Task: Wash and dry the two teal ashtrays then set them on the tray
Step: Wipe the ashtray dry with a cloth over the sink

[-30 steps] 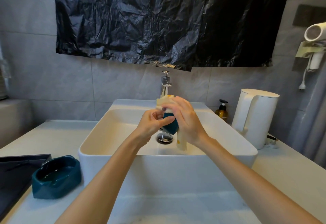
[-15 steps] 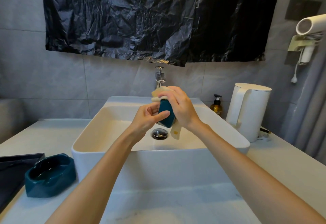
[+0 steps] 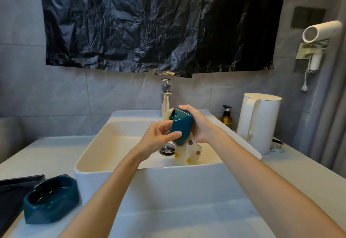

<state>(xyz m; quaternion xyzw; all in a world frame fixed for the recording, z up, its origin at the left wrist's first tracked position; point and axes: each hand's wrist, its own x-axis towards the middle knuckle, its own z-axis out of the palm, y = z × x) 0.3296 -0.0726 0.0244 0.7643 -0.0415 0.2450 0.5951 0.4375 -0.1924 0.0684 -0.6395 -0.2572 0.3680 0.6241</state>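
Both hands hold a teal ashtray and a cloth over the sink at mid-frame.

The left hand (image 3: 159, 140) has its grip closed on the lower edge of the ashtray (image 3: 180, 125), thumb across its side; the right hand (image 3: 200, 125) is clenched around its far side together with a pale dotted cloth (image 3: 187, 152) that hangs down into the sink (image 3: 116, 144), in front of the tap (image 3: 166, 95). The ashtray is tipped on edge, its base facing the camera. The second ashtray (image 3: 51, 198) sits upright on the tabletop (image 3: 46, 153) at lower left, just beside the dark tray (image 3: 11, 192). A white kettle (image 3: 259, 121) stands at right.
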